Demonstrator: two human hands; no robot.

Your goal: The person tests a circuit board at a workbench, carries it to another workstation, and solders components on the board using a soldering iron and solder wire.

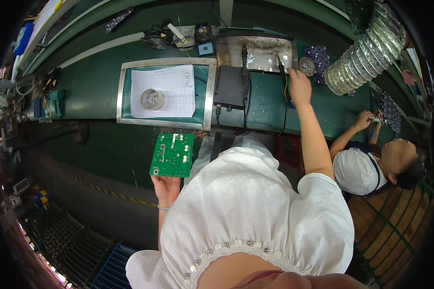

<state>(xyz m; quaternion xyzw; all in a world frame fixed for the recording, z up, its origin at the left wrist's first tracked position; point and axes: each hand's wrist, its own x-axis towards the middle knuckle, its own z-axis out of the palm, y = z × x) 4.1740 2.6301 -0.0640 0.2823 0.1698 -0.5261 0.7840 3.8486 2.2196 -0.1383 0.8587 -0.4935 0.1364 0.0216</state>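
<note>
My left hand (168, 190) grips a green circuit board (171, 156) by its near edge, in front of the bench. The board has several pale round and long parts on its face. Out to the right, my right hand (300, 87) reaches over the bench, its fingers closed at the dark handle of a soldering iron (281, 67). The iron's thin tip points away, over a shiny metal tray (260, 42), and its cable runs back towards the bench's front edge. My palm side and part of the grip are hidden.
A second black-handled tool (244, 57) lies by a black box (231, 86). Left of it, a metal frame (122, 94) surrounds papers (178, 89) and a small round dish (152, 99). A silver duct (364, 55) hangs near purple boards (318, 60). A co-worker (359, 168) sits at right.
</note>
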